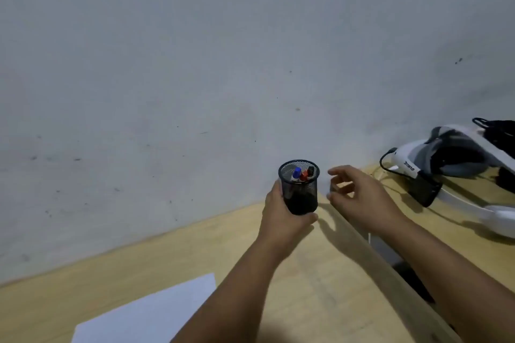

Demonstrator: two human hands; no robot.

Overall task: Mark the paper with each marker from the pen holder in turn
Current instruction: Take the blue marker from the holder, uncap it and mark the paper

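Note:
A black mesh pen holder [300,192] is held upright near the wall by my left hand [281,216], which wraps its lower part. Inside stand a blue-capped marker [296,173], a red-capped marker [304,174] and a dark one [310,170]. My right hand [359,198] hovers just right of the holder with its fingers curled and apart, holding nothing that I can make out. A white sheet of paper [147,315] lies on the wooden table [306,273] at the lower left.
A grey wall [195,64] rises right behind the table. A white and black headset [451,159] with cables lies on a second tabletop at the right. A gap [390,256] runs between the two tabletops.

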